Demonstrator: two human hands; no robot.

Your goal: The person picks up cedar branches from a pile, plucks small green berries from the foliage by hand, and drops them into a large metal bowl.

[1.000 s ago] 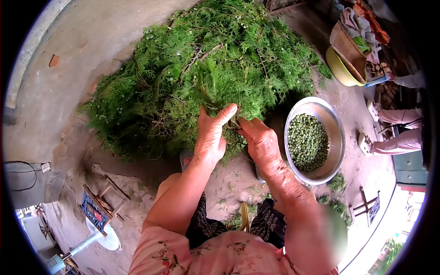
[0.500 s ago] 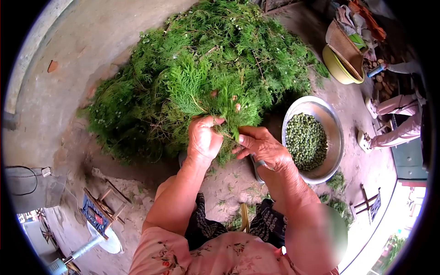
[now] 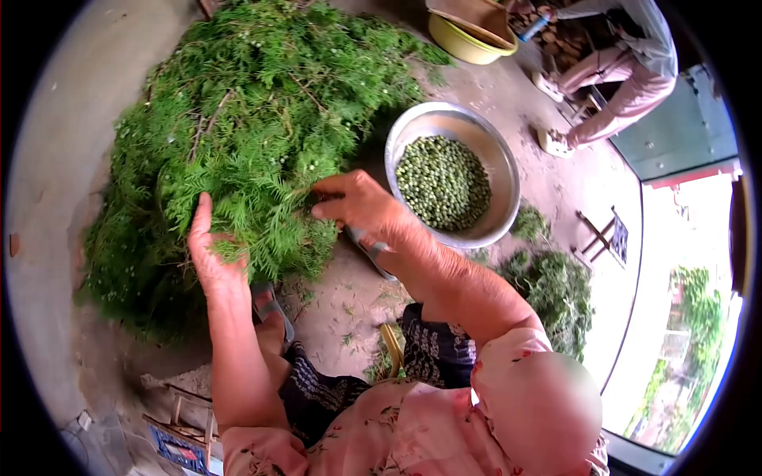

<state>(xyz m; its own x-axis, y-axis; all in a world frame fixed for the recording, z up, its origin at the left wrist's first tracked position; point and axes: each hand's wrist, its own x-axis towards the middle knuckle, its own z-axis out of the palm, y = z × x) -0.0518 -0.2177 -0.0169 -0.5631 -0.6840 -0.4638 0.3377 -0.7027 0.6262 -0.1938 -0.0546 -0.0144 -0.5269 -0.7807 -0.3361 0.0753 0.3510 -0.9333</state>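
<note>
My left hand (image 3: 216,258) is at the near edge of a big pile of green leafy branches (image 3: 262,79). Its thumb points up, apart from the fingers, which are partly covered by a bright green sprig (image 3: 258,210). On the sprig's right side is my right hand (image 3: 361,208), its thumb and forefinger apart with the tips at the leaves. Whether a thin stem lies between them is hidden. Right of this hand stands a metal basin (image 3: 508,178) with small green round fruits (image 3: 444,182) inside.
At the upper right a person (image 3: 615,87) in pink trousers sits and holds something blue (image 3: 533,28). A yellow basin (image 3: 460,46) with a brown basket stands at the top. Green clippings (image 3: 556,297) lie at right, near a small folding stool (image 3: 607,236).
The view has turned, and the pile and basin appear further left. My hands, close together around a sprig before, are now wider apart. My left thumb has straightened.
</note>
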